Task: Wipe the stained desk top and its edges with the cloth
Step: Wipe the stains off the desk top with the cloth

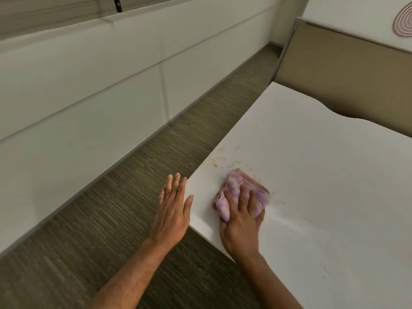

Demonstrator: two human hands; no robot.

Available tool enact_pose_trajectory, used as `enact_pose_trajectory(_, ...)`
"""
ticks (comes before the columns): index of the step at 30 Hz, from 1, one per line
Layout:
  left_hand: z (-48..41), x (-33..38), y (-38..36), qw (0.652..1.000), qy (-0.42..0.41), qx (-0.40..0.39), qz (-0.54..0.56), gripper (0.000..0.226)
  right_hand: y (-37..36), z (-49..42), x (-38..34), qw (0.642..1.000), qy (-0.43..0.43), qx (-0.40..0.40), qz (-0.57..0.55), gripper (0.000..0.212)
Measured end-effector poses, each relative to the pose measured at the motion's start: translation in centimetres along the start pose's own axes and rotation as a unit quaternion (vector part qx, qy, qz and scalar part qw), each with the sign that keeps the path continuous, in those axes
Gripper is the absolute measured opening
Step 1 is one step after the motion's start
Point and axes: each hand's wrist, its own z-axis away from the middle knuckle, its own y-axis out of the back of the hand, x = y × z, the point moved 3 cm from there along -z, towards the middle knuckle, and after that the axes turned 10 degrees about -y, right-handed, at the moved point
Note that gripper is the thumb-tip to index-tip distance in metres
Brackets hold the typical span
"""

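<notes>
a person bends over one white worktop (323, 186) beside a strip of grey carpet (133, 197), a tan partition (345, 70) closing its far side. two hands are in view. the right hand (242, 221) presses one bunched purple-and-cream cloth (239, 192) flat on the worktop near its left edge, its grip clamped down over the cloth's near half. the left hand (172, 210) rests at that edge, fingers straight and spread apart, holding nothing, thumb lying on the top. one scatter of yellow-brown stains (223, 159) lies just beyond the cloth, with fainter smears to its right. the stroke now looks best pushed forward through the marks under steady pressure, with a clean fold turned down so the stain lifts rather than spreads, the free hand bracing. the edge itself looks not yet wiped.
</notes>
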Motion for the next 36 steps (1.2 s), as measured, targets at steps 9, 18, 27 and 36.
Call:
enact_pose_trajectory(9, -0.8, 0.9, -0.6, 0.999, 0.026, 0.025, 0.025, 0.063, -0.6, 2.9, -2.4, 0.992, 0.123, -0.005, -0.002, 0.074)
enact_pose_trajectory(18, -1.6, 2.7, -1.6, 0.999, 0.031, 0.009, -0.034, 0.072, 2.5, 10.0, 11.2, 0.998, -0.057, 0.029, 0.029, 0.082)
enact_pose_trajectory(27, -2.0, 3.5, -2.5, 0.997, 0.023, 0.017, -0.065, 0.078, 2.9, 2.2, 11.8, 0.991, -0.129, 0.027, -0.016, 0.078)
enact_pose_trajectory(36, -2.0, 3.5, -2.5, 0.996, 0.021, 0.019, -0.087, 0.077, 3.0, 9.9, 12.3, 0.998, -0.051, 0.0, -0.03, 0.092)
